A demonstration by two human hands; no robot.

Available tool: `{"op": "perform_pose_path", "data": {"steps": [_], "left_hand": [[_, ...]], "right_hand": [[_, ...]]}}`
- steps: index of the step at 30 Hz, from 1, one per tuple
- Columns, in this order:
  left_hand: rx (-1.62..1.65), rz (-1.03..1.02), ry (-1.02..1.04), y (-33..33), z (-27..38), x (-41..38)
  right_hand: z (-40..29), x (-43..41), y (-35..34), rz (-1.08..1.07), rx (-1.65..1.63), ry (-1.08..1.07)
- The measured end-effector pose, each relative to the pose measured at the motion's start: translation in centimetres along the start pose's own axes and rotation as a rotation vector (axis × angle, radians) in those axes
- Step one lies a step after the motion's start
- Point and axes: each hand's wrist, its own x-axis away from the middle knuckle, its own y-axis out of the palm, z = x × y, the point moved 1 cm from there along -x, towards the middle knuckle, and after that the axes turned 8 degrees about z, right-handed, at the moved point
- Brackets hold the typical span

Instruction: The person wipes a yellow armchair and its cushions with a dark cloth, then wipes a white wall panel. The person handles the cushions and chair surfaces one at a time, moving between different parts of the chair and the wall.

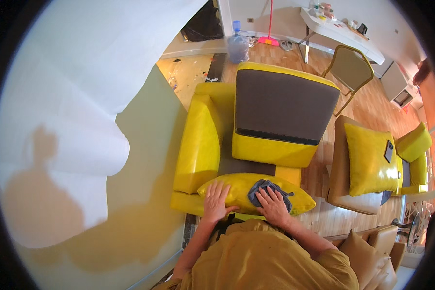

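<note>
A plump yellow cushion [239,185] lies right in front of me, across the near side of a yellow armchair [199,137]. My left hand [216,201] rests on its left part, palm down and fingers spread. Under my right hand [273,206] is a crumpled dark grey cloth [257,188], pressed against the cushion to the right of its middle. The fingers lie over the cloth, and part of it sticks out to the right. Beyond the cushion, a thick yellow seat cushion [275,150] is propped up with its dark grey underside [286,105] showing.
To the right, a second yellow cushion [369,159] with a phone [388,151] on it leans on a brown seat. A metal-framed chair [353,69], water bottle [238,47], pink broom [268,40] and white table [333,27] stand farther back. White wall covering [76,90] hangs loose at left.
</note>
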Motion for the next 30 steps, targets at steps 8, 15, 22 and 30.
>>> {"op": "perform_pose_path", "data": {"steps": [8,15,22,30], "left_hand": [[-0.005,0.013,0.002,0.4,0.1,0.4],[-0.035,-0.072,-0.07,-1.4,0.0,-0.5],[-0.105,-0.008,-0.242,-1.6,-1.7,2.1],[-0.075,0.014,-0.254,-1.1,-2.1,2.7]], "right_hand": [[1.7,-5.7,3.1,-0.094,-0.084,0.071],[0.3,-7.3,4.1,-0.237,-0.183,0.147],[-3.4,-3.0,0.0,-0.037,-0.032,-0.212],[-3.4,-10.6,5.7,-0.106,-0.208,-0.078]]}}
